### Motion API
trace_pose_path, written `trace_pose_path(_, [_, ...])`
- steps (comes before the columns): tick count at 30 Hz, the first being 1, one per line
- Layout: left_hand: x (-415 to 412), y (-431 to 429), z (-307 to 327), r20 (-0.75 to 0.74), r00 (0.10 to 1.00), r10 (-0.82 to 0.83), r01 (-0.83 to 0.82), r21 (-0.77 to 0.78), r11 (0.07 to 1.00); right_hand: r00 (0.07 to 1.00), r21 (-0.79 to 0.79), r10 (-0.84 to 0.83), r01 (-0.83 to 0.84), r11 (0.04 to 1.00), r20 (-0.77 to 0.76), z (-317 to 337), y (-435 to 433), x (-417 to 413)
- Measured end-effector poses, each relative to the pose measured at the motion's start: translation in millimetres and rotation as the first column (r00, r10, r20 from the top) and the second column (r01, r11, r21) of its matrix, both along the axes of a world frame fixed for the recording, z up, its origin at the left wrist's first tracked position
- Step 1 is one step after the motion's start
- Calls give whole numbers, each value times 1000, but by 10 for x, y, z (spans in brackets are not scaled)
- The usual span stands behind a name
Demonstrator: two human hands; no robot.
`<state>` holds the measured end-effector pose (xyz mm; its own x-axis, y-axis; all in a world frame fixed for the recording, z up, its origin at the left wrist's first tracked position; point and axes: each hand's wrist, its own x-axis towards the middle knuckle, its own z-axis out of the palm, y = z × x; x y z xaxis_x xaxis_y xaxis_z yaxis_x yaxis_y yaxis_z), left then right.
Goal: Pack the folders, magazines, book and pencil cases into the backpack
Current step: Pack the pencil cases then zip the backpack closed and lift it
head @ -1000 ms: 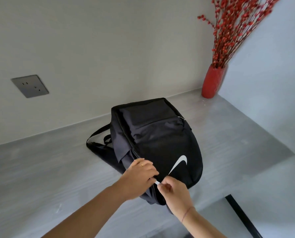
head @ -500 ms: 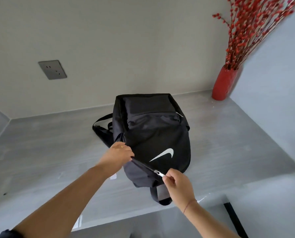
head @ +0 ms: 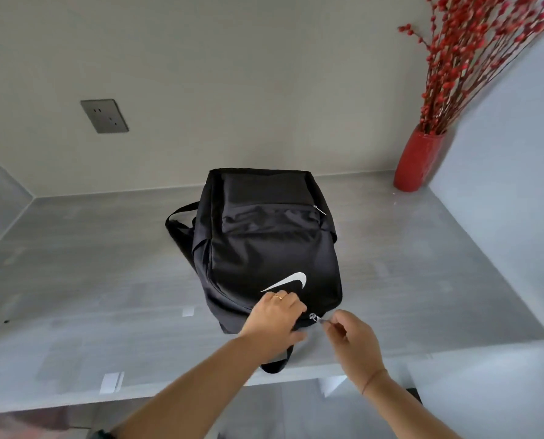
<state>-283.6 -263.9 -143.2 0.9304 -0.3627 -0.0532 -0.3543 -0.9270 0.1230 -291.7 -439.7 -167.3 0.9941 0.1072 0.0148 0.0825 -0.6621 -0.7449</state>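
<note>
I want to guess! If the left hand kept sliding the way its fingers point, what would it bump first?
Probably the zipper pull, pinched by the right hand. The left hand points that way along the backpack.

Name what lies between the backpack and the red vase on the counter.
Nothing: in the head view, bare grey counter runs from the backpack to the vase.

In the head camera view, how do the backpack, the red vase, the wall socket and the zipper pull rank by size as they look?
1. backpack
2. red vase
3. wall socket, which looks somewhat smaller than the vase
4. zipper pull, pinched by the right hand
</note>
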Motion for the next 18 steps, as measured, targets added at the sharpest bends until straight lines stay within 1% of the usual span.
trace_pose_path(2, [56, -143, -24, 40, 999, 25, -24, -25, 999, 999, -10, 25, -25, 1000, 21, -7, -34, 34])
trace_pose_path(3, [66, -187, -2, 52, 999, 7, -4, -61, 998, 999, -18, 30, -29, 999, 30, -20, -60, 51])
trace_pose_path(6, [99, -201, -24, 126, 991, -49, 56, -52, 997, 997, -28, 69, -68, 997, 28, -62, -139, 118])
trace_pose_path(8, [103, -144, -16, 171, 983, -66, 81, -84, 993, 996, -37, 87, -87, 995, 6, -65, -215, 185])
trace_pose_path(11, [122, -37, 48, 246, 968, -60, 82, -83, 993, 999, -51, 24, -26, 998, -28, -70, -445, 392])
trace_pose_path(13, [119, -20, 96, 268, 960, -81, 104, -74, 992, 1000, -78, 16, -17, 997, -12, -35, -601, 552])
trace_pose_path(15, [139, -48, 111, 247, 967, -64, 81, -59, 995, 999, -119, 25, -20, 993, 35, 11, -660, 693])
trace_pose_path(16, [145, -59, 96, 207, 978, -32, 48, -74, 996, 999, -133, 18, -11, 991, 52, 28, -653, 740])
trace_pose_path(18, [218, -154, 50, 72, 995, 73, -64, -117, 991, 998, -134, -5, 12, 991, 58, 22, -641, 785])
